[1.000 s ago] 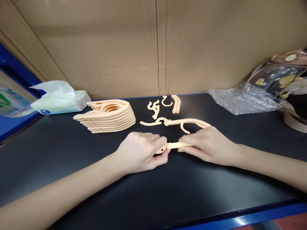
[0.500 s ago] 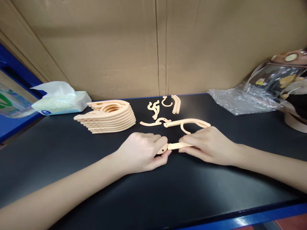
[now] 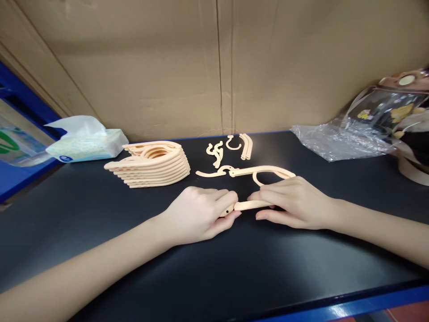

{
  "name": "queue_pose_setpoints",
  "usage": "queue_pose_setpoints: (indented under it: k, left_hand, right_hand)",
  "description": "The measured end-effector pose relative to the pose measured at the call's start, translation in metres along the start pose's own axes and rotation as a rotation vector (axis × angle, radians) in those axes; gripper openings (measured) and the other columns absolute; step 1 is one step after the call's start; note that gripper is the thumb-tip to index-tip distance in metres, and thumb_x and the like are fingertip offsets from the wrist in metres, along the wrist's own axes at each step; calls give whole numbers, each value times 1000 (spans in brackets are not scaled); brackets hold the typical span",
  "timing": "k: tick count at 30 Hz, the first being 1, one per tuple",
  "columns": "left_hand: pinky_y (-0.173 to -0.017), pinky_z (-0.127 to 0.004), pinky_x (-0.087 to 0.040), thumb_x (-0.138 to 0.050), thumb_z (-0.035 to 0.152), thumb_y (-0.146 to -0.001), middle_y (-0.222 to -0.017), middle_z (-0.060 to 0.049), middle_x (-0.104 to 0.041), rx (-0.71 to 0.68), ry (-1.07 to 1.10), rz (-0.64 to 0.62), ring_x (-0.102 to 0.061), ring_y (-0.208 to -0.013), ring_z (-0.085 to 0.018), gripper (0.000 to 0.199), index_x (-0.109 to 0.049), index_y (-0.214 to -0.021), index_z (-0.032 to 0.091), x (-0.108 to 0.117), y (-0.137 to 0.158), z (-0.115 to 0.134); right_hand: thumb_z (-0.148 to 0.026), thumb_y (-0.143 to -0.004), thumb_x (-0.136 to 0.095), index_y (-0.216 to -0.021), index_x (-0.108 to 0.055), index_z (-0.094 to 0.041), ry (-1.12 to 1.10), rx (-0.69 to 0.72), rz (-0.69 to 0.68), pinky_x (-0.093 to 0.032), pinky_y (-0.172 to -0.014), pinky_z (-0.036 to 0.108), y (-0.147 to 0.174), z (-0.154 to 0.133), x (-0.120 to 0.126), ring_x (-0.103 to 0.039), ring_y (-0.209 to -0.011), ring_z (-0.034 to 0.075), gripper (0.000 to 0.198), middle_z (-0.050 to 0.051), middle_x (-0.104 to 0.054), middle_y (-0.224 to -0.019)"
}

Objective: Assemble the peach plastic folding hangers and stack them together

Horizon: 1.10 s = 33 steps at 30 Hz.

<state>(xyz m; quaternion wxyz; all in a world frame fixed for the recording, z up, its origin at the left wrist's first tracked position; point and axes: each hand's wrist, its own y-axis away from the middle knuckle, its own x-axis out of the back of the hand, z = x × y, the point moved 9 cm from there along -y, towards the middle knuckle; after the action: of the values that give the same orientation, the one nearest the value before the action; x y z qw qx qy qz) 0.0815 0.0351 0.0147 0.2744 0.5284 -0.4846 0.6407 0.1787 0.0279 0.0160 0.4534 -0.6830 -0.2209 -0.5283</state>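
Observation:
My left hand [image 3: 204, 215] is closed, pinching a cream folding-hanger piece [image 3: 227, 211] with a small dark hole. A slim hanger arm [image 3: 251, 205] runs from that piece into my right hand [image 3: 291, 203]. The right fingers lie behind the arm and the thumb is a little below it; the arm's right end is hidden in the hand. Just beyond my right hand lies a folded hanger [image 3: 264, 169] with its hook partly covered. To its left rests a curved part with a hook [image 3: 211, 174].
A stack of folded hangers [image 3: 157, 172] stands at the left, in front of a tissue pack [image 3: 87, 145]. Small hooks [image 3: 217, 154], a single hook [image 3: 233, 143] and loose arms [image 3: 246, 146] lie at the back. Crumpled clear plastic [image 3: 345, 141] and a transparent bag [image 3: 385, 103] are at the right.
My right thumb has moved down and away from the hanger arm, and the right grip has loosened. More of the arm shows. The left hand has hardly moved.

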Motion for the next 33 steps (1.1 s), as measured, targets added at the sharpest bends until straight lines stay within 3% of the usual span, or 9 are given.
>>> queue_pose_setpoints:
  k: [4, 9, 12, 17, 23, 25, 28, 30, 33]
  left_hand:
    - [-47, -22, -29, -42, 24, -94, -63, 6, -57, 18, -14, 19, -52, -50, -8, 18, -48, -78, 18, 2, 0, -1]
    - [-47, -21, -29, -43, 23, -93, -60, 6, -55, 35, -31, 54, -50, -47, -8, 17, -47, -77, 18, 6, 0, -1]
    - [-46, -22, -29, -43, 23, -93, -59, 6, -54, 20, -65, 66, -49, -47, -8, 18, -48, -76, 18, 7, 0, 0]
    - [-45, -24, -31, -45, 27, -89, -58, 5, -51, -89, -72, 69, -46, -48, -11, 18, -49, -73, 19, 7, 2, 12]
    - [-50, -26, -35, -41, 16, -80, -61, 1, -49, -157, -43, 23, -43, -55, -14, 14, -51, -71, 17, 6, 1, 18]
    - [-58, -28, -39, -41, 15, -83, -69, -2, -54, -143, -19, 19, -47, -65, -16, 16, -53, -74, 16, 7, -1, 15]
    - [-81, -35, -44, -42, 14, -89, -93, -8, -62, -121, -9, 32, -53, -92, -22, 17, -59, -88, 14, 7, -2, 9]
    - [-94, -39, -40, -42, 11, -91, -110, -10, -60, -83, -19, 39, -50, -109, -25, 20, -59, -101, 14, 5, -2, 3]
    - [-96, -38, -41, -42, 4, -90, -130, -11, -50, 4, -18, 44, -46, -119, -25, 31, -58, -113, 18, 0, 0, -8]
  right_hand:
    - [-30, -96, -46, -94, -63, -16, 44, -4, 148, -42, -62, 23, 2, 6, 18, -58, -72, 13, 21, 3, -65, -82]
    - [-25, -93, -50, -84, -67, -18, 128, -160, 238, -45, -75, 32, 2, 28, 29, -56, -88, 19, 20, 9, -65, -104]
    - [-27, -95, -47, -88, -68, -18, 42, -237, 214, -45, -82, 37, 2, 41, 24, -55, -95, 21, 24, 10, -64, -110]
    - [-32, -95, -46, -94, -67, -18, -96, -346, 105, -47, -82, 37, 4, 58, 7, -56, -91, 21, 25, 7, -67, -98]
    - [-32, -95, -46, -96, -65, -19, -117, -375, 85, -47, -84, 38, 7, 66, -1, -56, -93, 21, 23, 6, -65, -101]
    - [-30, -94, -47, -98, -65, -20, -112, -385, 87, -47, -83, 37, 8, 68, -2, -56, -93, 21, 21, 6, -64, -102]
    - [-28, -93, -47, -101, -64, -20, -78, -397, 90, -48, -82, 38, 8, 69, -3, -56, -93, 21, 20, 7, -63, -103]
    - [-28, -93, -46, -101, -64, -19, -46, -411, 83, -48, -82, 38, 8, 69, -2, -57, -94, 22, 21, 7, -62, -104]
    - [-27, -93, -46, -100, -64, -19, -13, -448, 61, -48, -81, 37, 9, 72, -3, -57, -94, 22, 21, 7, -61, -103]
